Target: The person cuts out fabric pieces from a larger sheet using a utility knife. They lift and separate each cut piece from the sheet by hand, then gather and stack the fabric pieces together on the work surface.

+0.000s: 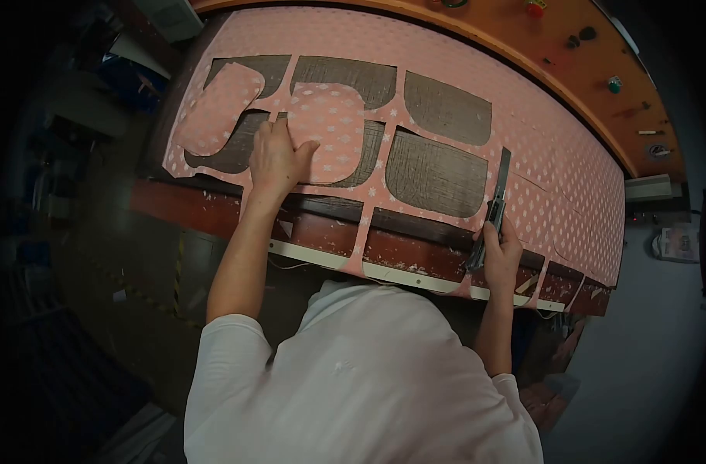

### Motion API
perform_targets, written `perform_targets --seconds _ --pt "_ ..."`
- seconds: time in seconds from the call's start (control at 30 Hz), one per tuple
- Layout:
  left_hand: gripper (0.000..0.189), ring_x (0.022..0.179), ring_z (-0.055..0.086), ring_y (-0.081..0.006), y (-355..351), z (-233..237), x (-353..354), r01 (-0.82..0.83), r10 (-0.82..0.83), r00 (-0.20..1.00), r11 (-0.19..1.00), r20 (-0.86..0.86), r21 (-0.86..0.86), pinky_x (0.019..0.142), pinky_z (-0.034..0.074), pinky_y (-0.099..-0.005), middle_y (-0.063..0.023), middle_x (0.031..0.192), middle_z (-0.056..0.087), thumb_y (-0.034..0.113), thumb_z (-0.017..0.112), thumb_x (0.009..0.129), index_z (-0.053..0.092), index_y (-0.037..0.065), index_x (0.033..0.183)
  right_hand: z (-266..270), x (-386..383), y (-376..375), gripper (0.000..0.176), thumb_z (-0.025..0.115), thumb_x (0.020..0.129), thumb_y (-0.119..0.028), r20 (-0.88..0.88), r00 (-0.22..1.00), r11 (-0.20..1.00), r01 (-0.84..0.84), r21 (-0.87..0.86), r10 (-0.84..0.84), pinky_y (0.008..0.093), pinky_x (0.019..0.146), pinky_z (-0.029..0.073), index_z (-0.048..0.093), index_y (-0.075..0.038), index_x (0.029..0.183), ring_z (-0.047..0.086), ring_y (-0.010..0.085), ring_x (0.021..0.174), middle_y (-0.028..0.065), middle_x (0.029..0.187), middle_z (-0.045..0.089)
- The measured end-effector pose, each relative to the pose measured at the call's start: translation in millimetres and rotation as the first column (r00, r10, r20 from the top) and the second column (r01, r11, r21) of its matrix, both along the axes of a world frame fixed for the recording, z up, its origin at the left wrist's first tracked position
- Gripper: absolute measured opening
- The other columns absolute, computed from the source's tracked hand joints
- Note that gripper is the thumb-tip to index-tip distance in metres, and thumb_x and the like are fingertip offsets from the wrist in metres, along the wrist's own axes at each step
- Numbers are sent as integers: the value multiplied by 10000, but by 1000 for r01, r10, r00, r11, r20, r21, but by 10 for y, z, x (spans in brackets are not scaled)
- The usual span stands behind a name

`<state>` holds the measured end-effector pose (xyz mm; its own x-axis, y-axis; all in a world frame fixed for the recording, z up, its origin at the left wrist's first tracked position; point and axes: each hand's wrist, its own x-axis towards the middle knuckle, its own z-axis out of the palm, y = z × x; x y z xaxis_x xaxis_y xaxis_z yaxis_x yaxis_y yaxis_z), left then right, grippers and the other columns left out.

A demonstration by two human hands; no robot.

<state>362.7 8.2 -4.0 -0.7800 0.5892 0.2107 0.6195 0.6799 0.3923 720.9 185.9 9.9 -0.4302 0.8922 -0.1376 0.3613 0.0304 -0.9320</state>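
Pink cut panel (pixel 337 131) beside the left hand (pixel 279 155), dark long tool (pixel 497 197) in the right hand (pixel 503 251)

Seen from the head camera, the panel lies in the left half of the table (pixel 422 254), between its near edge and its far edge. Its long axis runs roughly from the near edge toward the far edge. It covers part of the patterned sheet (pixel 438 42) and of the dark cut-outs in it; one cut-out shows along its right side and under its lower end.

The left hand is the nearer one, at the left side of the panel. Its thumb points across onto the panel and stands apart from the fingers; I cannot tell if the fingertips press the fabric or pinch it. So the panel lies just to the right of this hand.

The right hand is well apart, over the near edge, with its fingers closed around the tool. The tool points toward the far edge, beside the right side of a cut-out.

A second pink piece (pixel 221 112) lies to the left of the left hand, tilted, closer to the left edge of the table.
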Motion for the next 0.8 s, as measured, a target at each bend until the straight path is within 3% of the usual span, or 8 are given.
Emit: perform_targets --seconds 0.13,0.27,0.3,0.43,0.5,0.57,0.7,0.8 --pt "709 1132 552 -429 -2 -70 89 -22 23 999 999 -38 24 901 504 -498 -255 1223 559 317 827 797 534 -54 1325 56 67 -56 264 573 1017 -119 -74 997 999 -7 38 10 230 630 454 646 22 1229 533 44 715 -5 794 616" --pt "660 1125 548 -404 63 -139 228 10 5 923 999 -385 37 968 457 -462 -243 1247 545 270 814 815 542 24 1363 -91 302 176 279 580 1009 -113 -93 996 996 3 92 5 228 632 429 633 21 1248 482 36 727 -27 802 575" --pt "463 1083 559 -371 164 -54 351 74 -18 891 992 -454 105 955 447 -446 -189 1176 585 201 802 816 649 41 1222 -84 375 245 275 580 1008 -112 -93 996 996 0 89 8 229 631 428 635 21 1242 484 38 727 -28 802 576" --pt "140 1009 571 -311 901 2 1006 474 -391 869 834 -303 284 887 455 -451 -86 1007 630 122 792 773 734 50 878 -78 791 531 266 564 1021 -102 -125 992 999 -17 41 22 232 679 446 624 18 1250 540 49 766 -18 833 602" --pt "166 1025 567 -306 1399 -26 1566 617 -593 787 749 -172 242 899 455 -446 -92 1033 630 148 800 763 740 54 887 -72 1074 695 276 557 1030 -98 -147 989 999 -25 28 29 234 708 458 609 18 1274 567 60 783 -6 852 616" --pt "249 1055 564 -326 1861 -33 2052 744 -723 668 645 -174 176 909 469 -433 -122 1083 627 196 799 803 739 54 999 -65 1364 820 283 553 1033 -107 -232 973 999 23 26 -17 237 713 461 604 13 1284 581 68 784 3 840 624" --pt "443 1098 547 -323 2575 -130 2637 743 -730 669 659 -142 113 945 433 -443 -134 1138 616 292 824 784 694 42 1126 -60 1983 1047 265 554 1032 -129 -201 973 994 109 -29 -112 229 696 448 623 11 1245 573 53 776 -4 828 639" --pt "456 1116 544 -324 2772 -133 2826 696 -679 713 716 -174 55 955 431 -444 -141 1150 612 317 830 781 696 43 1120 -21 2376 1193 266 563 1019 -129 -110 986 992 125 3 -124 232 699 448 639 7 1234 561 45 764 -13 815 641"
